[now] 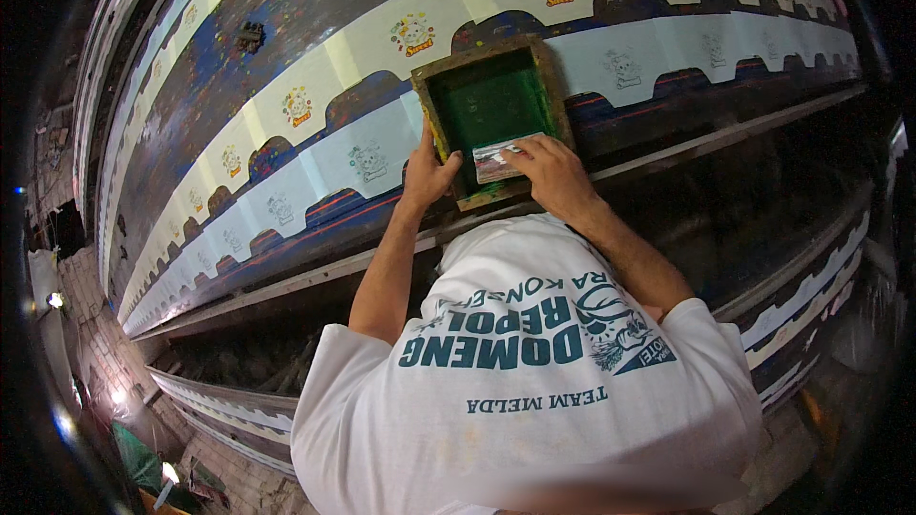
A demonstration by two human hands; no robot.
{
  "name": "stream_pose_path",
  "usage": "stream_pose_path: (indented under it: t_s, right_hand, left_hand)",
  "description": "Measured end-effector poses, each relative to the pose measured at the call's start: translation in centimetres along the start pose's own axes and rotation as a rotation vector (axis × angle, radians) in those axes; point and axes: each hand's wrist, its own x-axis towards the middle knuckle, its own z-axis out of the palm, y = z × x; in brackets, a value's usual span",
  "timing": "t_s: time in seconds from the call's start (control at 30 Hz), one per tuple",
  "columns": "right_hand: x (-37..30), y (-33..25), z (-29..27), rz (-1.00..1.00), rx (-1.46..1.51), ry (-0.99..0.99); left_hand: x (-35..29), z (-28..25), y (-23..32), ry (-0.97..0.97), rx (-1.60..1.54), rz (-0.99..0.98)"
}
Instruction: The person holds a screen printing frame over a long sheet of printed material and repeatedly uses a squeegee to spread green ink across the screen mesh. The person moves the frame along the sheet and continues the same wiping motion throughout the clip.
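A wooden screen printing frame (482, 56) lies on the near row of white cut pieces (582, 50), its mesh (487, 100) coated dark green. My left hand (429, 173) grips the frame's left side near the lower corner, the thumb over the rim and the fingers along the outside. Inside the lower part of the frame is a flat, pale squeegee (491, 163) with reddish-brown smears. My right hand (556, 175) holds it from the right, fingertips pressed on its upper face. The squeegee's lower edge against the mesh is hard to make out.
A long, paint-speckled table (315, 0) curves across the view. A farther row of white pieces (363, 48) bears coloured cartoon prints; the near row shows outline prints. A small dark object (250, 37) sits on the table. A ledge (706, 136) runs along the near edge.
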Motion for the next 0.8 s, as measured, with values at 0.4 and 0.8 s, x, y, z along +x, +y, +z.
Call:
stream_pose_path:
  t_s: [0.4, 0.8]
  right_hand:
    - [8.0, 2.3, -0.3, -0.033, 0.088, 0.2]
    - [9.6, 2.6, -1.7, -0.323, -0.103, -0.152]
  left_hand:
    - [-0.4, -0.5, 1.6, -0.051, 0.063, -0.073]
    - [-0.8, -1.3, 2.5, -0.112, 0.069, -0.136]
